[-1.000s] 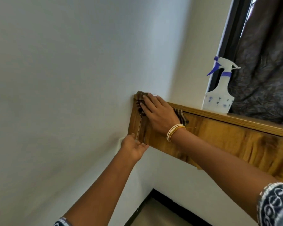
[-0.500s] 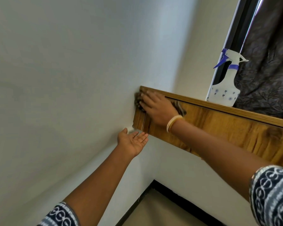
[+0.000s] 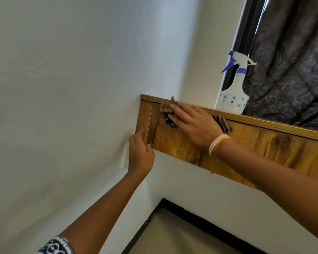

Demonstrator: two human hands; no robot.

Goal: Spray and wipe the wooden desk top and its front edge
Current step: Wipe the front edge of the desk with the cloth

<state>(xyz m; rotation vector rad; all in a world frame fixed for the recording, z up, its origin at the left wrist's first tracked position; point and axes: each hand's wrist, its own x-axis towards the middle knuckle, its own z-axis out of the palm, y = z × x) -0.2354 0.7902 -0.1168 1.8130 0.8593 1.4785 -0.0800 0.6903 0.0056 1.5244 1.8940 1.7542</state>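
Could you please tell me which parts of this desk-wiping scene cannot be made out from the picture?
Head view:
- Desk top: unseen; the camera looks up from below the front edge.
- Cloth: mostly covered by the right hand and motion-blurred.
- Spray bottle: liquid level unreadable through the cloudy plastic.
- Left hand: contact with the wall unclear.

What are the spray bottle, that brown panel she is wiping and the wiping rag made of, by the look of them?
Spray bottle: translucent whitish plastic, printed with small flowers, blue trigger.
Front panel: wood or wood-look laminate; bold grain, slight sheen; which one cannot be told.
Cloth: soft woven fabric, brown striped, crumpling under the right hand, blurred.
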